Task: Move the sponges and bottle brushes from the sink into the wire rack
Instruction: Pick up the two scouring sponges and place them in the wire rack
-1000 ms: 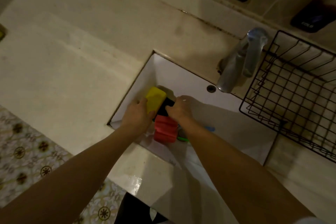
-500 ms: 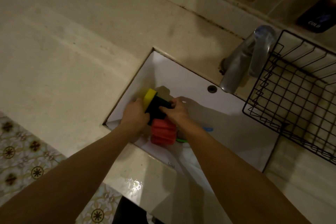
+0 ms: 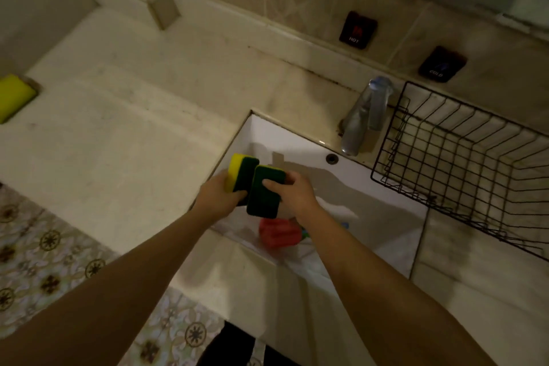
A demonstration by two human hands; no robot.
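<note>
- Head view: both forearms reach forward over the sink (image 3: 300, 140).
- Left hand (image 3: 218, 197) is closed around a yellow-green sponge (image 3: 241, 173).
- Right hand (image 3: 297, 193) grips a second sponge (image 3: 265, 194), green face up, overlapping the first.
- Red item (image 3: 279, 233) lies in the basin below.
- Wire rack (image 3: 463, 163) stands right of the tap (image 3: 364, 119).
- Wall plates read "HOT" (image 3: 357, 30) and "COLD" (image 3: 441, 64).

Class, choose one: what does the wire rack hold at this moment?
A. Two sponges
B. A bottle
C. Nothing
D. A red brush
C: only bare wire shows inside the wire rack; the left hand and right hand each grip a sponge, one left and one right, above the sink.
</note>
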